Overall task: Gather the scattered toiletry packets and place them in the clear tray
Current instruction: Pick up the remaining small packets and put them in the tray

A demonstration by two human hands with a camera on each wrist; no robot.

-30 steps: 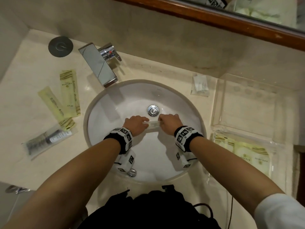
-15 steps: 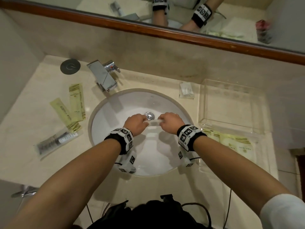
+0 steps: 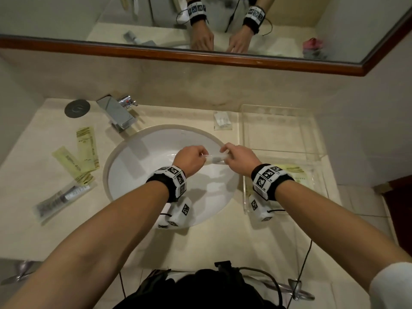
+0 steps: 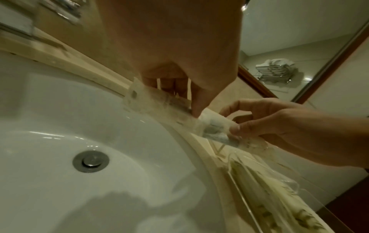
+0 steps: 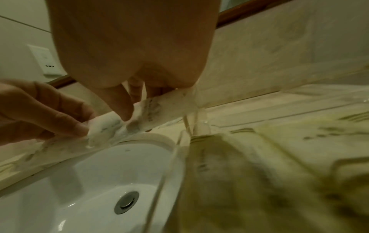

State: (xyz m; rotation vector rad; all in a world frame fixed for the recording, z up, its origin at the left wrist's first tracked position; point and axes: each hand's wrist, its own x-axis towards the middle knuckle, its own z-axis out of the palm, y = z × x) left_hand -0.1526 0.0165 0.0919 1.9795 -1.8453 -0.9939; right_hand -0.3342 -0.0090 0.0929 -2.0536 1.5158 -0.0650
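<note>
Both hands hold one clear packet (image 3: 215,157) with white contents above the sink's right side. My left hand (image 3: 193,157) pinches its left end and my right hand (image 3: 236,155) pinches its right end; the packet (image 4: 199,121) shows between the fingers in the left wrist view, and the packet (image 5: 143,115) in the right wrist view. The clear tray (image 3: 245,139) stands right of the sink, with yellow packets (image 3: 296,173) in its near part. Two yellow packets (image 3: 87,146) and a clear packet with a dark comb (image 3: 62,198) lie left of the sink. A small clear packet (image 3: 222,120) lies behind the sink.
The white sink (image 3: 138,166) fills the counter's middle, with a chrome tap (image 3: 118,112) behind it on the left and a round grey disc (image 3: 77,108) further left. A wood-framed mirror (image 3: 223,56) runs along the wall above. Tiled floor shows at the right.
Both hands have risen and shifted right with the clear packet, from over the drain toward the sink's right rim near the tray. The head view has tilted up, showing more mirror.
</note>
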